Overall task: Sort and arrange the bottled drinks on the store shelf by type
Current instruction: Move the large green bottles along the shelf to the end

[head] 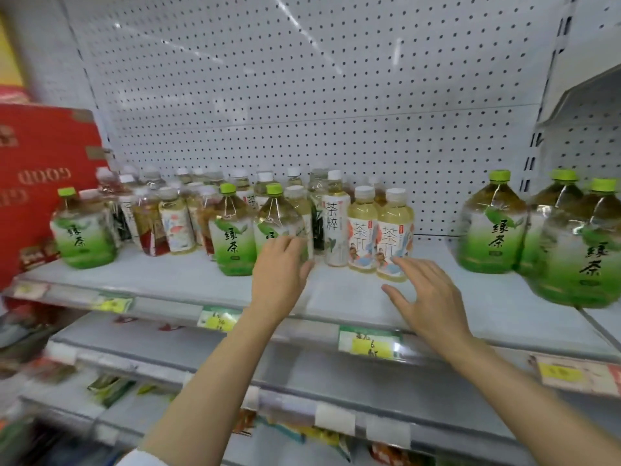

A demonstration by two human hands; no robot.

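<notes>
I've got both hands up at the drinks shelf point(336, 297), and my left hand point(280, 264) is on the green-tea bottle point(279, 223) nearest the middle, fingers curving round its lower body below the green cap, thumb out to the right; it reads as a grip forming, not a lift yet. My right hand point(425, 297) hangs wide and loose, holding nothing, fingertips just short of the two pale tea bottles with the orange labels point(379, 237). Beside those stands a white-labelled tea bottle point(336, 227), and it is just beside the bottle I'm holding, so I want to draw that bottle straight towards me before swinging it anywhere, or I'll knock the neighbour over. Another green-tea bottle point(233, 237) sits close on the other side, and a third point(82, 233) stands at the far left end, with a jumble of small mixed bottles point(168, 216) crowded behind. Over on the right there's a group of large green-tea bottles point(537, 230), well apart across bare shelf. My judgement: the green-capped ones belong together, so I grip low and firm, keep it upright, slide forward clear of the row, then carry it across. The right hand is best kept ready to steady the orange-labelled pair as I pass.
</notes>
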